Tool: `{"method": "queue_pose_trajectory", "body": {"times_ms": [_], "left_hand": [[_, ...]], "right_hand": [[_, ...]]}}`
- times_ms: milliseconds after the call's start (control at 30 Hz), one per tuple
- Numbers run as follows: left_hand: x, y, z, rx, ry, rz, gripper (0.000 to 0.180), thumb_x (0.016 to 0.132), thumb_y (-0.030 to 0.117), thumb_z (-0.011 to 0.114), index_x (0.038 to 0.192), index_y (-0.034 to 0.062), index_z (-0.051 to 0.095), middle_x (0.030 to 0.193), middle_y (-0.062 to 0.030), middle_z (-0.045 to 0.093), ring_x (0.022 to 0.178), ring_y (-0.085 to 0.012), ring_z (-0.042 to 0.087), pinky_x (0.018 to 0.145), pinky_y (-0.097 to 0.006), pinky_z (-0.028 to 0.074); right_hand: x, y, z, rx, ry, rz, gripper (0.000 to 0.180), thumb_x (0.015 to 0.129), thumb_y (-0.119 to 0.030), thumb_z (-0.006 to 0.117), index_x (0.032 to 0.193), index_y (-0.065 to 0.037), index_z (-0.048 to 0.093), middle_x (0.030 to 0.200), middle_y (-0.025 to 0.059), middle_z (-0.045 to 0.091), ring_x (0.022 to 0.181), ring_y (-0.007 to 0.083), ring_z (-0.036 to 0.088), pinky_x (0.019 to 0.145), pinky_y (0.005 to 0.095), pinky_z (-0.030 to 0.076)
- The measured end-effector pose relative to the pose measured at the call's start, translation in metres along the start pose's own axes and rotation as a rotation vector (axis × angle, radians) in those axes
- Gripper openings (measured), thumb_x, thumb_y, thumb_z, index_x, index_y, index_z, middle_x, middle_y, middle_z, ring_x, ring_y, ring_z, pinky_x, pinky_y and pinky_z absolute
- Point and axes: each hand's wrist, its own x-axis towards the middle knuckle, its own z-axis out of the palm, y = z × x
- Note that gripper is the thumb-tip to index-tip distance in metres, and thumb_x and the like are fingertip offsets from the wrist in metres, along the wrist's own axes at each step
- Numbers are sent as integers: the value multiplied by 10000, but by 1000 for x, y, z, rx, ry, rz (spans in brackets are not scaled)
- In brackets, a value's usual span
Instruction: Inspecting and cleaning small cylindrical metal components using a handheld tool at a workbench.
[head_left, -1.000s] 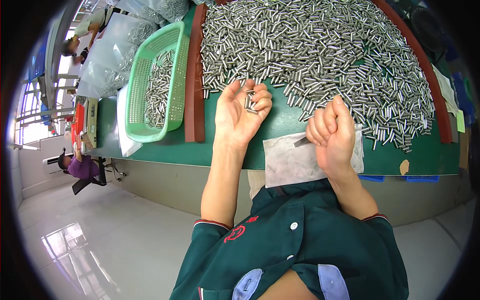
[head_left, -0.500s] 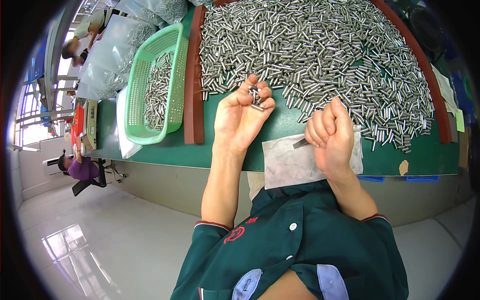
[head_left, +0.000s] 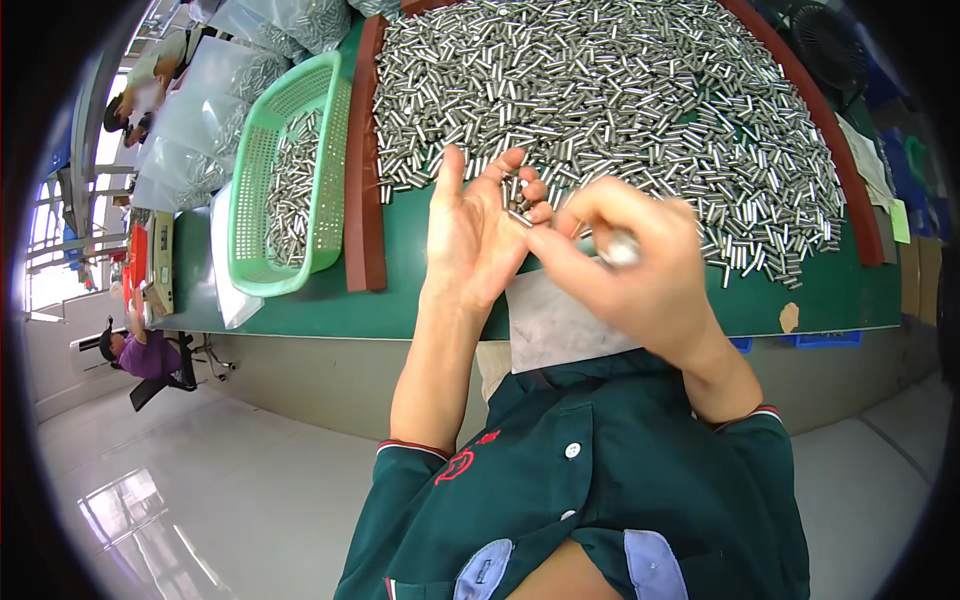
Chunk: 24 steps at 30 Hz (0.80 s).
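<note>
Palm up, my left hand (head_left: 480,225) holds several short, shiny metal pins (head_left: 518,217) in its curled fingers, with the thumb held apart. My right hand (head_left: 640,270) is close on its right, blurred by motion, its fingers bent. Its thumb tip is at the end of a pin lying across my left fingers; I cannot tell if it grips that pin. Something pale and blurred (head_left: 622,249) shows among the right fingers. Beyond both hands spreads a large pile of the same pins (head_left: 600,100). A grey-white cloth (head_left: 550,325) lies under my right hand at the table's near edge.
A green basket (head_left: 240,220) with pins stands left, beyond a brown-red rail (head_left: 365,200). Another rail (head_left: 850,170) borders the pile's right side. Clear bags of pins (head_left: 190,150) and a scale (head_left: 160,260) are farther left. A black fan (head_left: 825,45) stands far right. Two people are at left.
My right hand has come left and up from beside the pile to the fingers of my left hand. The left thumb has spread away from its fingers. The whole view has shifted slightly.
</note>
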Motion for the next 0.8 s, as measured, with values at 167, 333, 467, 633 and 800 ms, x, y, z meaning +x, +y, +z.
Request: {"method": "queue_pose_trajectory", "body": {"times_ms": [167, 333, 467, 633, 800], "left_hand": [[2, -10, 11, 134, -80, -2, 664, 812, 627, 252, 1011, 8, 387, 835, -83, 435, 770, -188, 420, 728, -319, 410], [3, -10, 11, 223, -139, -2, 727, 788, 668, 221, 1019, -1, 387, 852, -60, 429, 777, -157, 407, 740, -313, 403], [-4, -10, 9, 292, -135, 28, 713, 789, 673, 196, 1009, 33, 419, 845, -30, 422, 721, -128, 383, 715, -264, 380], [-7, -1, -14, 37, -152, -8, 507, 833, 526, 371, 944, 43, 478, 802, -39, 470, 704, -132, 430, 626, -267, 371], [-31, 83, -5, -66, -101, 680, 295, 896, 294, 351, 884, 20, 460, 785, -95, 460, 661, -161, 403, 562, -274, 339]], "right_hand": [[6, 32, 9, -229, -103, 73, 146, 674, -181, 589, 717, -42, 600, 560, 132, 572, 455, 276, 543, 447, 365, 429], [12, 33, 9, -329, -155, 80, 170, 631, -167, 579, 759, -59, 608, 585, 155, 576, 530, 305, 562, 517, 397, 450], [17, 24, 12, -319, -234, 140, 222, 643, -122, 623, 833, -8, 602, 691, 111, 610, 569, 189, 600, 525, 274, 471], [8, 11, 10, -323, -120, 101, 224, 615, -101, 664, 815, -30, 592, 602, 50, 567, 454, 120, 502, 432, 246, 400], [3, -8, -7, -276, -33, 171, 188, 592, -68, 685, 756, -38, 596, 441, -12, 330, 377, 49, 304, 373, 218, 249]]}}
